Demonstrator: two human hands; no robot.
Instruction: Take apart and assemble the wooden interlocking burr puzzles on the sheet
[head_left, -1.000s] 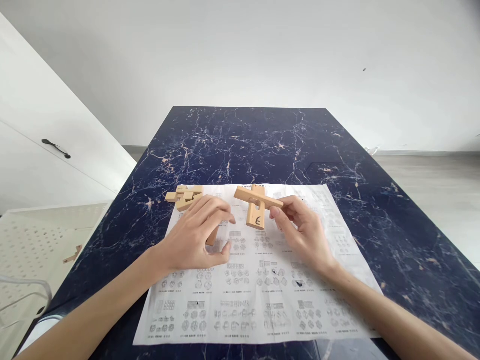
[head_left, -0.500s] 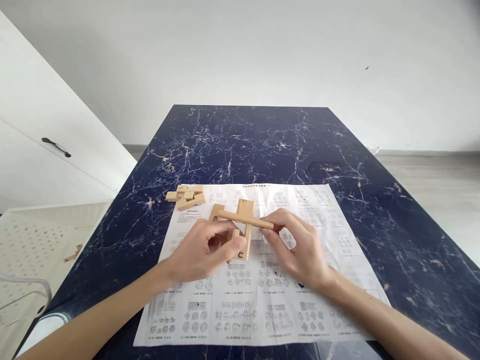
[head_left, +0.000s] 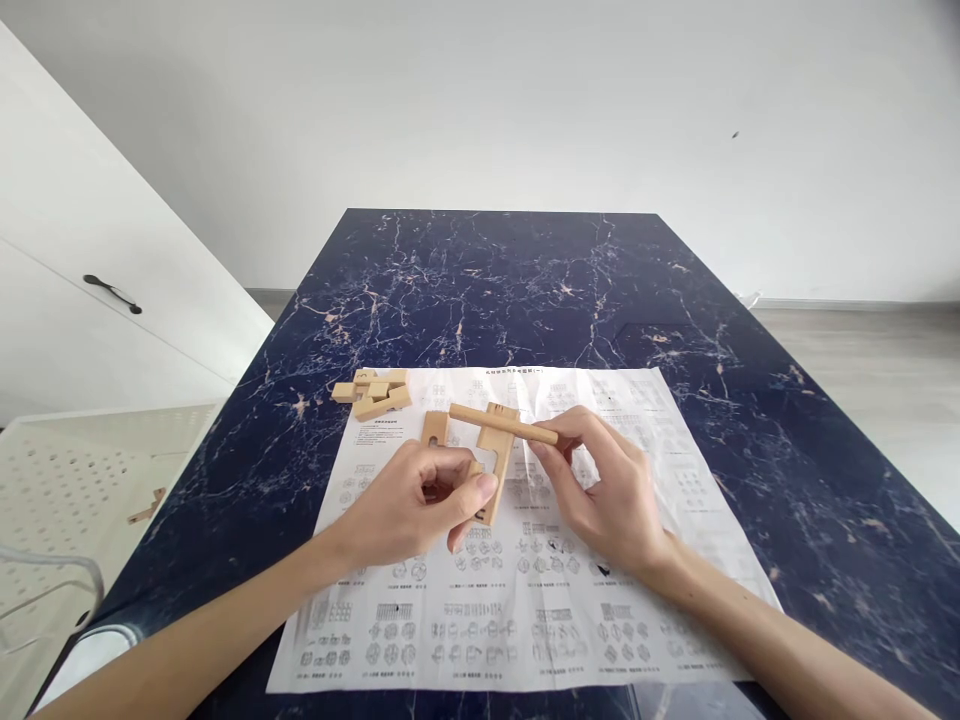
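- Wooden puzzle pieces are what both hands are busy with, held just above a printed instruction sheet [head_left: 525,600] spread on the dark blue marbled desk [head_left: 487,280].
- The left hand [head_left: 409,505] is curled closed around a notched wooden block [head_left: 435,430], whose top end sticks up above the fingers; the thumb tip presses against the lower part of a slotted wooden slab [head_left: 495,460].
- The right hand [head_left: 607,495] pinches the right end of a wooden bar [head_left: 502,424] between thumb and fingertips, the rest of the fingers loosely bent.
- That bar lies nearly level, tilted slightly down toward the right, and crosses the top of the slotted slab, which stands upright between the two hands.
- I cannot tell whether the bar passes through the slab or only rests against it.
- A small pile of loose wooden pieces [head_left: 373,392] sits on the desk at the sheet's far left corner, well apart from the hands.
- Off the desk to the left stands a pale perforated tray [head_left: 67,480] with a small wooden piece [head_left: 146,514] lying in it, and a white cabinet with a dark handle [head_left: 112,295] behind that.
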